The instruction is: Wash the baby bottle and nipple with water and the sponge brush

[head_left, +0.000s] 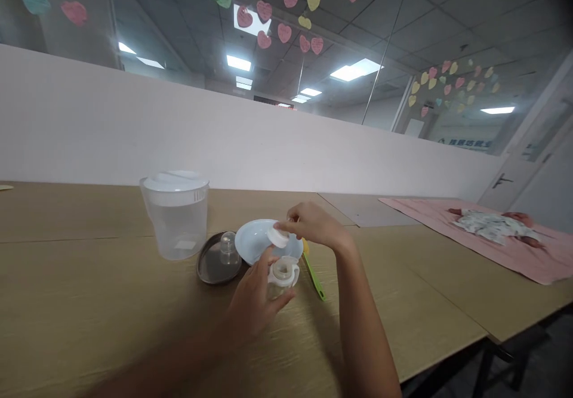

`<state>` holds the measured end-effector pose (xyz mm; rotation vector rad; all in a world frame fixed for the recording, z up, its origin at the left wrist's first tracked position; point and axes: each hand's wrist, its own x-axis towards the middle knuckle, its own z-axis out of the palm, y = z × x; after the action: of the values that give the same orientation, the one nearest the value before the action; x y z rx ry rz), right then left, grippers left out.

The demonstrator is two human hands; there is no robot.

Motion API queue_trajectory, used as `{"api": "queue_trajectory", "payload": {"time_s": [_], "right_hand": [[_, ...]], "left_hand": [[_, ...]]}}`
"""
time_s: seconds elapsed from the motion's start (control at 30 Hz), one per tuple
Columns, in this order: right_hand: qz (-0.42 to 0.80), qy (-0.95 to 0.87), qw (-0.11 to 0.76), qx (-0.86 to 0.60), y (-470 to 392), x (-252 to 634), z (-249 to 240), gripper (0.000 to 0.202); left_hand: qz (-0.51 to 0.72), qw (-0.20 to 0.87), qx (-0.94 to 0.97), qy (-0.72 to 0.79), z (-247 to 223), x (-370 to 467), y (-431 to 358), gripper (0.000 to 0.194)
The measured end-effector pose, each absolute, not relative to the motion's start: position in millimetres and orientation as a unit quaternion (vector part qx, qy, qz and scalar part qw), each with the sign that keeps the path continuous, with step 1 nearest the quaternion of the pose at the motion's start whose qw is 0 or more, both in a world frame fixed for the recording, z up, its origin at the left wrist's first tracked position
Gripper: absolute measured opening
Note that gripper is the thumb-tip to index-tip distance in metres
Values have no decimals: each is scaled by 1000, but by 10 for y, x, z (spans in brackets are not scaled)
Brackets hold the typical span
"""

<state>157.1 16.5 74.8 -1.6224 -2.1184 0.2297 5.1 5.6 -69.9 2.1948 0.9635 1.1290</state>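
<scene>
My left hand [256,293] is wrapped round a small baby bottle [283,271] with white handles; its mouth is uncovered and faces up. Just above that mouth, my right hand [313,226] pinches a white round cap [278,237], apart from the bottle. Behind both hands lies a pale blue plate [250,240], partly covered by them. To the left, a clear dome-shaped cover [228,247] stands on a dark round tray [210,271]. A brush with a green handle [316,278] and a yellow head lies right of the bottle.
A clear plastic pitcher [181,225] with a white lid stands at the back left. On the right, a baby doll [495,226] in patterned clothes lies on a pink cloth [425,222]. The wooden table [111,302] meets a white wall [89,129] with windows above.
</scene>
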Motion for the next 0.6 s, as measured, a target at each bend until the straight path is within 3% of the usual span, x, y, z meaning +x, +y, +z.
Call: {"api": "queue_trajectory", "payload": {"time_s": [0.13, 0.37, 0.6], "right_hand": [[141, -782, 179, -580, 174, 1746, 727, 8], [200, -783, 119, -578, 221, 1894, 725, 22], [205, -793, 64, -571, 295, 1726, 646, 14]], "left_hand": [[454, 286, 779, 324, -917, 63, 116, 59], [486, 311, 750, 323, -1110, 70, 187, 57], [485, 329, 739, 332, -1052, 58, 180, 58]]}}
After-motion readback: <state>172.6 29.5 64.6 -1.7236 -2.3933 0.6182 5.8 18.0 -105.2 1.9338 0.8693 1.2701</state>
